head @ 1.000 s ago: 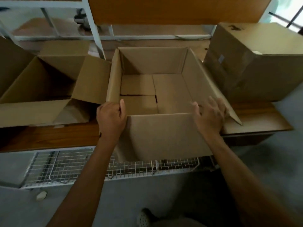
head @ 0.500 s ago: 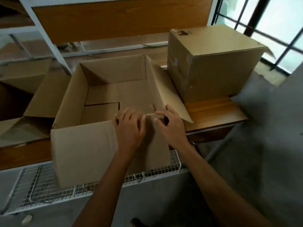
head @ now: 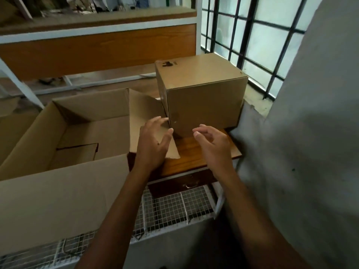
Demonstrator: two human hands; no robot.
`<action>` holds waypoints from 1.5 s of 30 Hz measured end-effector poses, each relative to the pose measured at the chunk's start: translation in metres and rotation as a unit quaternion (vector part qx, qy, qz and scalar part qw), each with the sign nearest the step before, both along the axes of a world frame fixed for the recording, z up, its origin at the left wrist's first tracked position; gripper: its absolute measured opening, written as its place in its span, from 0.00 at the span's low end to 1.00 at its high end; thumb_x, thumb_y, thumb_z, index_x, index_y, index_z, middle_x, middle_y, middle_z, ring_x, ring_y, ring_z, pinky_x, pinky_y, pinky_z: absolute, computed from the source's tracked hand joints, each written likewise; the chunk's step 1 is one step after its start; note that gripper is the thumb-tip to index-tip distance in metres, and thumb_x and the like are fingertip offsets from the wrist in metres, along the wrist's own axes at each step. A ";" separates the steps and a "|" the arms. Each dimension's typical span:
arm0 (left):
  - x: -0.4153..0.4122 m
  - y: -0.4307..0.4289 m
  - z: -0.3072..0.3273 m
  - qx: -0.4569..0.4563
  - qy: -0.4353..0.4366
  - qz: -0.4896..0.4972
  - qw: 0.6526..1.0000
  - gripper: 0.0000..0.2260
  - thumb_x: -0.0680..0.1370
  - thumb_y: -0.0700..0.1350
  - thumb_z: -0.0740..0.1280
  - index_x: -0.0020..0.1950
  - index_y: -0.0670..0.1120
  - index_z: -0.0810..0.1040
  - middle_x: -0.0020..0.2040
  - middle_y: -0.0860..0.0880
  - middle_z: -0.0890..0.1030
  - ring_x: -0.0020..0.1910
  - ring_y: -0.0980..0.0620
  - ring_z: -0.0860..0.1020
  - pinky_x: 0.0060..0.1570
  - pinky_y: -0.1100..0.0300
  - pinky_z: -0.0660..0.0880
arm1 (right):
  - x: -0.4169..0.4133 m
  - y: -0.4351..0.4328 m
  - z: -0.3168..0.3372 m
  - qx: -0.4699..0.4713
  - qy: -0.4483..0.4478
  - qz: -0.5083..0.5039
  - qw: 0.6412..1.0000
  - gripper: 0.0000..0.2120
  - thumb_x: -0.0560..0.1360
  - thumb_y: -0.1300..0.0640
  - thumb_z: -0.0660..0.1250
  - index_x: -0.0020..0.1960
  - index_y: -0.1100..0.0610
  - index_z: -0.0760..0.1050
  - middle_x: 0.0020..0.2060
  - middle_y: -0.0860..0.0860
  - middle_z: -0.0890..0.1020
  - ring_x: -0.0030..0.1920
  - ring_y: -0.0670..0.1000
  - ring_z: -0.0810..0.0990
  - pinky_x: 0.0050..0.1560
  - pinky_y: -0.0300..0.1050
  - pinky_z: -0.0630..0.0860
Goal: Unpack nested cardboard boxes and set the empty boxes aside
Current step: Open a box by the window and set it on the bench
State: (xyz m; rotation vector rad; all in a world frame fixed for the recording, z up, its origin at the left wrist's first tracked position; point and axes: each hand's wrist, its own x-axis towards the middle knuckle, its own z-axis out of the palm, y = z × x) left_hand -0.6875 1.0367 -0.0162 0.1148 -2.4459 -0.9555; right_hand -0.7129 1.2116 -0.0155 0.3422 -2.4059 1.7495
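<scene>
A large open cardboard box fills the left of the view, its inside bare and its right flap folded outward. A smaller closed cardboard box stands upright at the right end of the wooden table. My left hand hovers with fingers spread over the open box's right flap, fingertips close to the closed box's near corner. My right hand hangs over the table just in front of the closed box, fingers loosely curved. Neither hand holds anything.
A grey wall stands close on the right, next to a barred window. A wire mesh rack runs below the table's front edge. A wooden shelf unit with a white frame stands behind the table.
Both hands let go of the open box's near wall and moved right toward the closed box. The view has swung to the right and up.
</scene>
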 end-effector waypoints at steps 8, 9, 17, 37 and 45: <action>-0.083 0.008 0.031 0.062 0.039 -0.017 0.997 0.14 0.79 0.54 0.62 0.61 0.51 0.78 0.66 0.49 0.75 0.66 0.50 0.72 0.65 0.43 0.72 | -0.081 0.024 0.024 -0.093 -0.001 -0.078 0.993 0.05 0.78 0.53 0.66 0.46 0.43 0.78 0.42 0.39 0.81 0.47 0.40 0.81 0.51 0.49 0.82; -0.097 0.007 0.036 0.063 0.048 -0.018 0.997 0.13 0.79 0.53 0.62 0.60 0.51 0.78 0.66 0.49 0.75 0.66 0.50 0.72 0.64 0.43 0.72 | -0.096 0.026 0.028 -0.094 0.006 -0.088 0.992 0.05 0.78 0.53 0.66 0.47 0.45 0.79 0.42 0.40 0.81 0.46 0.40 0.81 0.51 0.48 0.82; -0.237 -0.007 0.080 0.006 0.064 0.033 0.997 0.12 0.80 0.49 0.65 0.58 0.45 0.81 0.63 0.45 0.77 0.63 0.47 0.74 0.58 0.57 0.69 | -0.238 0.040 0.063 -0.049 0.044 -0.160 0.985 0.11 0.76 0.52 0.67 0.58 0.51 0.80 0.53 0.46 0.83 0.54 0.45 0.81 0.56 0.43 0.77; -0.327 -0.065 0.033 0.116 -0.204 0.080 0.969 0.36 0.76 0.60 0.67 0.79 0.52 0.56 0.76 0.44 0.61 0.72 0.42 0.66 0.66 0.44 0.68 | -0.369 0.047 0.037 -0.005 -0.112 -0.317 0.942 0.23 0.75 0.48 0.63 0.65 0.59 0.74 0.61 0.60 0.79 0.59 0.60 0.76 0.61 0.55 0.71; -0.297 -0.074 0.042 0.225 -0.189 0.045 0.955 0.39 0.73 0.59 0.71 0.79 0.52 0.57 0.77 0.43 0.62 0.71 0.41 0.67 0.65 0.46 0.69 | -0.322 0.050 0.056 0.034 -0.092 -0.252 0.963 0.16 0.77 0.48 0.63 0.59 0.55 0.81 0.56 0.55 0.82 0.50 0.54 0.76 0.51 0.47 0.69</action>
